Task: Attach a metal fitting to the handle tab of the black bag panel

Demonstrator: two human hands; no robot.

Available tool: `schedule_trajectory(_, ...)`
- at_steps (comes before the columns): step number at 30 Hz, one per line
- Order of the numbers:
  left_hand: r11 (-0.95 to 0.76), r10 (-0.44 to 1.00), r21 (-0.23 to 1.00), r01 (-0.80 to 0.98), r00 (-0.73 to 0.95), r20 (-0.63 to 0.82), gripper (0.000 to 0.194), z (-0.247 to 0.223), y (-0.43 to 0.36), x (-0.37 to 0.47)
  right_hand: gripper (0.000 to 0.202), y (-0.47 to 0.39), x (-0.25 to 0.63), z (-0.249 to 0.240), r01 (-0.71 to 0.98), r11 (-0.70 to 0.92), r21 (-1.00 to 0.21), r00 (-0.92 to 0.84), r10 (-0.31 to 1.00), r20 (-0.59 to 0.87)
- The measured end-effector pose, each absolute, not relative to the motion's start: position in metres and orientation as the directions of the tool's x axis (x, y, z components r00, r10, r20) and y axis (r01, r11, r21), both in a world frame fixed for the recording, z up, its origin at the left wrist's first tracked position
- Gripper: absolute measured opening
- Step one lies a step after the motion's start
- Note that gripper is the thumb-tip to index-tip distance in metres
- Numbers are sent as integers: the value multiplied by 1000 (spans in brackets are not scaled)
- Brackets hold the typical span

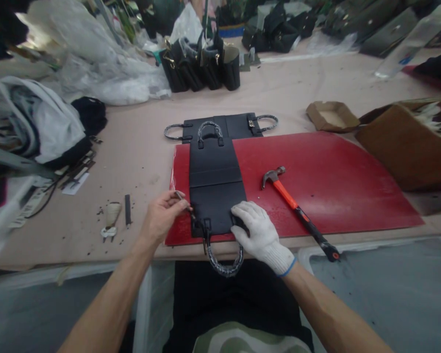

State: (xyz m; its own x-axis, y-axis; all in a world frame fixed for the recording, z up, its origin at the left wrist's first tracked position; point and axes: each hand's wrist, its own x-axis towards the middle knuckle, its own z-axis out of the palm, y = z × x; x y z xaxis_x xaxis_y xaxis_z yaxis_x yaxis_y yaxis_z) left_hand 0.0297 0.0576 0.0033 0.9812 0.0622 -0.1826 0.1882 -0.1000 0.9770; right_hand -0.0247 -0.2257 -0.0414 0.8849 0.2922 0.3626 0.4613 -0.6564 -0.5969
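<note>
A black leather bag panel (218, 169) lies lengthwise on a red mat (308, 181), with a plastic-wrapped handle at each end. The near handle (226, 268) hangs over the table's front edge. My bare left hand (165, 215) pinches a thin metal tool (185, 201) at the panel's left edge, its lower end by the near handle's left tab. In a white glove, my right hand (255, 230) rests with bent fingers on the panel's lower right corner, close to the right tab; whether it grips anything there is hidden. A claw hammer (292, 203) with an orange and black grip lies to its right.
Another black panel (238, 126) with handles lies behind the mat. Left stand an awl-like tool (112, 215) and a dark stick (128, 211). Black bags (202, 68) stand at the back; a cardboard tray (332, 116) and brown box (400, 147) are right.
</note>
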Motion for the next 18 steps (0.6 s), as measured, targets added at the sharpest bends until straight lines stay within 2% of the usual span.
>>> schedule_trajectory(2,-50,-31,984,170,985,-171,35,-4,24,17,40,-226,-25,-41,461,-658,-596,885,292,362)
schedule_trajectory(4,-71,-82,990,123,988,-129,27,-13,-1,10,40,-226,-25,-41,462,-659,-594,885,298,357)
schedule_trajectory(9,-64,-55,997,51,997,-55,16,-26,-14,9,42,-226,-24,-41,464,-658,-593,884,303,355)
schedule_trajectory(18,-44,-48,998,37,998,-39,15,-32,-12,3,42,-227,-25,-40,460,-655,-599,887,308,345)
